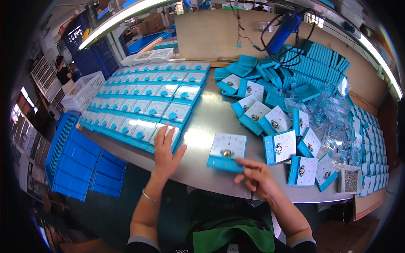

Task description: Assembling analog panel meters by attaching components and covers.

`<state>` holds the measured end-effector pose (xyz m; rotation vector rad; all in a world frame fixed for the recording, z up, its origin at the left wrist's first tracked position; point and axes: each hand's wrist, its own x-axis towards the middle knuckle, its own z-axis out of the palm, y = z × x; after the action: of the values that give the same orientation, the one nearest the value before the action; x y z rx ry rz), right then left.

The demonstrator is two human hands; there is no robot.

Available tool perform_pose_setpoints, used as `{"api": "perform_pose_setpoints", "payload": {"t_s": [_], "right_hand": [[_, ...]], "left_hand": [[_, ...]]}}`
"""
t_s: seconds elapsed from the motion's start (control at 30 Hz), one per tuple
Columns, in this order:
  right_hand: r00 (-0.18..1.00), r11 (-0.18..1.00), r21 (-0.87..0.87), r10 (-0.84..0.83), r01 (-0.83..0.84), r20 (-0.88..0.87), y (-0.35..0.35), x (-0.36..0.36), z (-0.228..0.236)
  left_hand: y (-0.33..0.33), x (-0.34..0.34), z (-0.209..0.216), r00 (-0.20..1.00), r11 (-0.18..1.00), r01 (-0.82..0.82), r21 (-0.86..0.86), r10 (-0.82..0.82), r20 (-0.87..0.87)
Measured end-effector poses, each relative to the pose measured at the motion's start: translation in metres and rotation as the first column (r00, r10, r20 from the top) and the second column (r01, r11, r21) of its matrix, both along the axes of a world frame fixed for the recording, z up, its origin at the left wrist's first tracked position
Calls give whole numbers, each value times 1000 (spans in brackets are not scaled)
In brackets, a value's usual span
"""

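Observation:
A blue-based panel meter (228, 145) with a white dial face and a brass-coloured movement lies on the metal table in front of me. My right hand (258, 177) is at its lower right corner, index finger stretched to the blue edge, thumb apart and the other fingers partly curled. It does not grip the meter. My left hand (166, 154) is open with fingers spread, over the near right corner of the rows of covered meters (145, 100). Those meters have clear covers with round blue knobs. Nothing shows in the left hand.
Several uncovered meters (279, 145) lie to the right, beside a heap of clear covers (333, 122). Blue empty cases (312, 63) are stacked behind. A white box of small metal parts (350, 180) stands at the right edge. A blue tool (284, 33) hangs overhead. Blue crates (76, 158) stand at left.

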<state>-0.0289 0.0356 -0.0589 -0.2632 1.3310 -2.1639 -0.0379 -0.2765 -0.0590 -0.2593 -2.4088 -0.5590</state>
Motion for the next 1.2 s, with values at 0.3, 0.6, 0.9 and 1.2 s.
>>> {"api": "perform_pose_setpoints", "payload": {"t_s": [0.3, 0.6, 0.9, 1.2], "right_hand": [[996, 979, 202, 24, -7, -85, 33, 38, 7], [821, 814, -301, -554, 497, -142, 14, 33, 50], [700, 754, -376, -649, 539, -297, -8, 31, 40], [943, 897, -415, -259, 154, -209, -1, 21, 39]], "left_hand": [[115, 58, -25, 428, -193, -333, 923, -903, -34], [143, 71, -25, 468, -50, -394, 918, -870, 154], [149, 85, -24, 460, -83, -432, 898, -877, 140], [138, 75, -17, 274, 62, -436, 898, -941, 197]]}}
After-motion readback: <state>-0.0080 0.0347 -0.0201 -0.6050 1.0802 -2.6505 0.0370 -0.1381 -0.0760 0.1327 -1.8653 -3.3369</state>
